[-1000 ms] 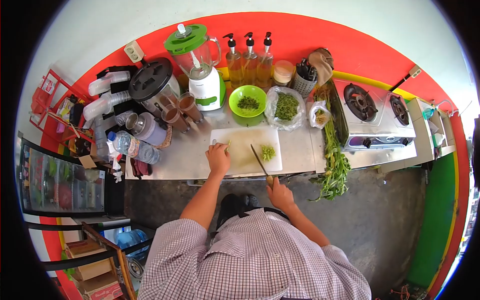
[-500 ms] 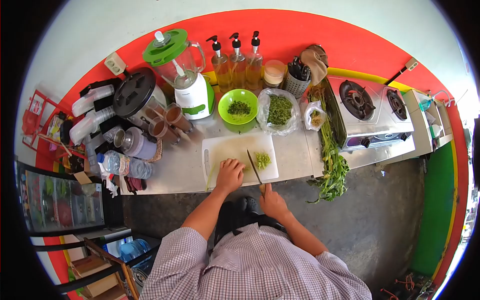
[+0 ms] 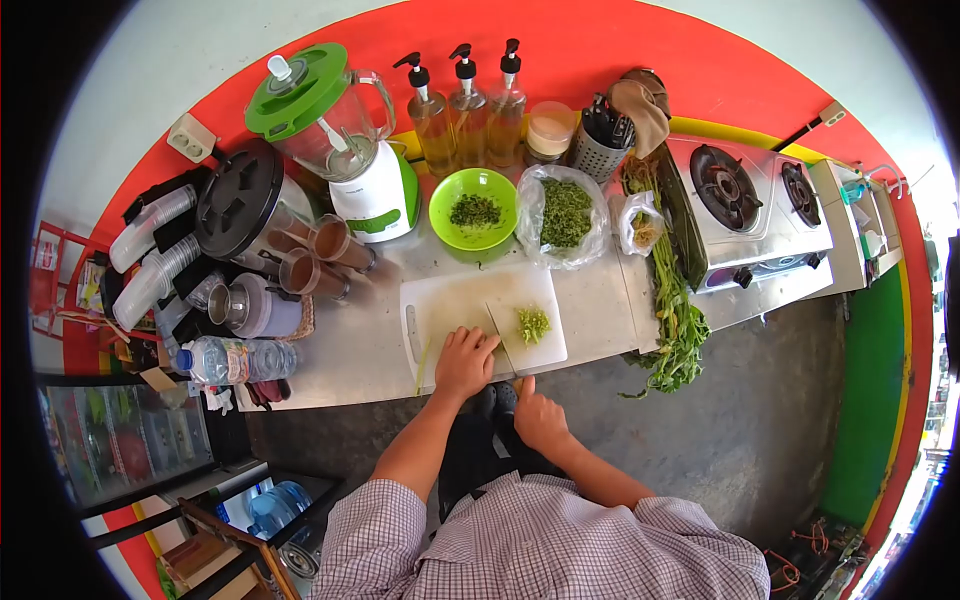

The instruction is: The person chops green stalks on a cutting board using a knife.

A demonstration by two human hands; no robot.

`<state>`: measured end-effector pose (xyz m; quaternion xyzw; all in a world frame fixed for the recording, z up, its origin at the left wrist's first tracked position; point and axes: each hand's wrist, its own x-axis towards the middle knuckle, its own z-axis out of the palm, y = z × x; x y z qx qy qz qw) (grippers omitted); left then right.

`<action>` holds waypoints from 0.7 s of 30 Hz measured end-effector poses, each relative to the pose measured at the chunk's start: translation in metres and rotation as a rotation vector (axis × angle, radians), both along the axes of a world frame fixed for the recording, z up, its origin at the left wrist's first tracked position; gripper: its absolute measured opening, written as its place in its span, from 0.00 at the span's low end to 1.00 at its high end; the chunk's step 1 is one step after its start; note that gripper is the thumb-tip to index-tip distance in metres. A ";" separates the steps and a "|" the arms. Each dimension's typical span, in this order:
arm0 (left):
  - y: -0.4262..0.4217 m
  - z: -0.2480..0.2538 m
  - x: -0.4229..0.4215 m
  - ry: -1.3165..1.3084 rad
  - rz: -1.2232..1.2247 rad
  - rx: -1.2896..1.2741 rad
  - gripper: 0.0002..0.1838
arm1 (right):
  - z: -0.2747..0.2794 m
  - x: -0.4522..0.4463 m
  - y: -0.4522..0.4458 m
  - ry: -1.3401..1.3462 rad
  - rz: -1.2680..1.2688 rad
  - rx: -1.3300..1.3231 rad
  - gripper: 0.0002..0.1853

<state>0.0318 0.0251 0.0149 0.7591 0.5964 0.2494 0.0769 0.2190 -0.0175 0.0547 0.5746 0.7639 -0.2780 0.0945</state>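
Note:
A white cutting board (image 3: 450, 300) lies on the steel counter. My left hand (image 3: 466, 362) rests low on it, fingers together and curled, close to the knife blade; whatever is under the fingers is hidden. Green stalks (image 3: 421, 365) lie at the board's left edge, beside that hand. My right hand (image 3: 541, 416) is closed round the handle of a knife (image 3: 499, 327), whose blade points away over the board. To the right of the blade sits a small heap of chopped green pieces (image 3: 533, 324).
Behind the board stand a green bowl (image 3: 473, 243) with chopped leaves, a plastic bag of greens (image 3: 566, 214) and a blender (image 3: 370, 195). Leafy stalks (image 3: 676, 310) hang over the counter edge beside the stove (image 3: 745, 250). Bottles and cups stand at the left.
My left hand has moved right from the board's left part to beside the knife, leaving stalks at the left edge. The knife has shifted slightly left, towards that hand. The camera view has shifted.

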 end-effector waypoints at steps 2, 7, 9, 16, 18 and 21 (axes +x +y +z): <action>-0.001 -0.001 0.000 -0.018 0.006 0.003 0.14 | 0.001 -0.001 0.011 0.011 0.003 0.006 0.28; -0.002 -0.003 0.000 -0.015 0.014 0.027 0.12 | 0.040 0.000 0.030 0.046 0.013 -0.039 0.31; -0.002 -0.001 0.001 -0.025 0.002 0.018 0.12 | 0.037 0.005 0.022 0.050 -0.003 -0.087 0.32; -0.001 -0.007 0.002 -0.086 0.046 -0.005 0.11 | 0.005 0.003 0.024 0.076 -0.016 -0.014 0.27; -0.001 -0.004 0.001 -0.033 0.024 0.036 0.11 | 0.024 0.003 0.034 0.082 -0.006 -0.057 0.26; -0.002 -0.004 0.002 -0.040 0.030 0.060 0.12 | 0.030 0.006 0.024 0.104 -0.007 -0.108 0.24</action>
